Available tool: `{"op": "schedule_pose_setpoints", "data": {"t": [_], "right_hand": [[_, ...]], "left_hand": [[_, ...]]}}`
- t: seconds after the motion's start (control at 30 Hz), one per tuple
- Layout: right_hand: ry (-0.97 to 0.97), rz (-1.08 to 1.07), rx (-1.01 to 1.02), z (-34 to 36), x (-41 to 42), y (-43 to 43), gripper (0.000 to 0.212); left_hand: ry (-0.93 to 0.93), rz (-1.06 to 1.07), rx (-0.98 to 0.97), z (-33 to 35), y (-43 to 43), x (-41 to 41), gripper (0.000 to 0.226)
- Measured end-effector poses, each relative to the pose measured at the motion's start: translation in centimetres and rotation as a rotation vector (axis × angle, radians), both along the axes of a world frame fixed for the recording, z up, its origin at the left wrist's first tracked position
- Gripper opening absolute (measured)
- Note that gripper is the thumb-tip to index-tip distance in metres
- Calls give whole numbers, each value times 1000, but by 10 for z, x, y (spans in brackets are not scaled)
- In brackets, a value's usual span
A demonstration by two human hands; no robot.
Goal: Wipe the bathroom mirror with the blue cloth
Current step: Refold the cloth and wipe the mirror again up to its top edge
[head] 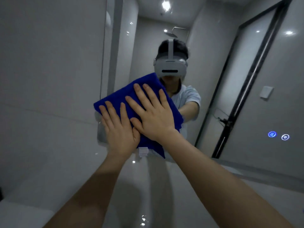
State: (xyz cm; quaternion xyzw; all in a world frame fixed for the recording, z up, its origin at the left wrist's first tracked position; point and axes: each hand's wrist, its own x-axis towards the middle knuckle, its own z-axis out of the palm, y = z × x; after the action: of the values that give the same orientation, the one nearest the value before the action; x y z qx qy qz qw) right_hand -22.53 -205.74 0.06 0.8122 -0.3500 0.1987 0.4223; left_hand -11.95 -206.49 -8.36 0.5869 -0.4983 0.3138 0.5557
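A folded blue cloth (143, 86) lies flat against the bathroom mirror (246, 76), near the mirror's lower left corner. My left hand (119, 127) presses on the cloth's lower left part with fingers spread. My right hand (153, 112) lies flat on the cloth beside it, its thumb overlapping my left hand. Both palms push the cloth onto the glass. The mirror reflects a person in a white headset and a light shirt.
Two lit touch buttons (278, 135) glow on the mirror's lower right. A grey tiled wall (49, 71) is left of the mirror. A small white clip (143, 152) sits under the mirror's bottom edge. The glossy countertop (148, 195) lies below.
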Motion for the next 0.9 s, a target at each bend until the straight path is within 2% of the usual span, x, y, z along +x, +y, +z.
{"op": "schedule_pose_setpoints", "data": {"t": [0.27,0.47,0.67,0.9], "right_hand": [[240,12,-4,-16,27,-1,56],[287,53,49,-18,16,-1,56],[342,68,83,-32,-28,-2,55],[344,51,100,-38,-118,-4,54]], "left_hand": [[285,26,79,-39,1,-4,61],[423,-2,145,-43,6,-28,66],[454,-13,202,-60,8,-77,63],[483,-48,200,-68,4,-167,61]]}}
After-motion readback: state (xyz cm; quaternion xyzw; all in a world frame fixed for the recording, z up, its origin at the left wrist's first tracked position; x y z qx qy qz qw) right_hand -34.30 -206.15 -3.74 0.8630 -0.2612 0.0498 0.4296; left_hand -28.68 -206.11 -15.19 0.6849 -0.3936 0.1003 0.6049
